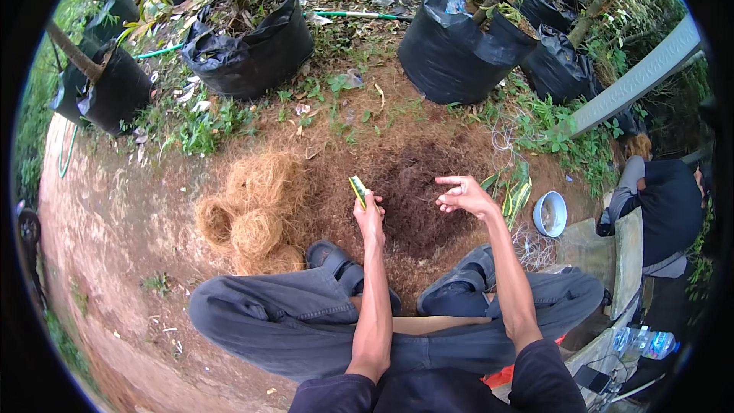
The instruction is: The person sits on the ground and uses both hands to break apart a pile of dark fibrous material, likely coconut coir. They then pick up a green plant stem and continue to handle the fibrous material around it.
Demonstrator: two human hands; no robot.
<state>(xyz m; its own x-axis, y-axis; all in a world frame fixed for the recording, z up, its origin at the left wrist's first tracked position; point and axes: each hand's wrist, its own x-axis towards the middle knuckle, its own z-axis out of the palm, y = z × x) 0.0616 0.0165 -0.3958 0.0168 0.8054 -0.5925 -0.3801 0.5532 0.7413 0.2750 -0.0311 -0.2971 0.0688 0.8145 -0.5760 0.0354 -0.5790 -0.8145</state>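
Note:
My left hand (371,219) grips a short piece of snake plant leaf (358,189), green with yellow edges, its cut end pointing up and away from me. To the right, my right hand (467,197) is raised with the index finger stretched out and the other fingers partly bent; I see nothing held in it. Below and between both hands lies a heap of dark brown fibrous material (410,206) on the ground. Several balls of light brown coir-like fibre (256,235) are bunched at the left. More variegated snake plant leaves (518,198) lie just beyond my right wrist.
A light blue bowl (550,214) sits at the right, near tangled pale string (533,248). Black planting bags (246,57) with plants line the far side. A seated person (671,204) is at the right. Beside me are a plastic bottle (659,345) and a phone (592,379).

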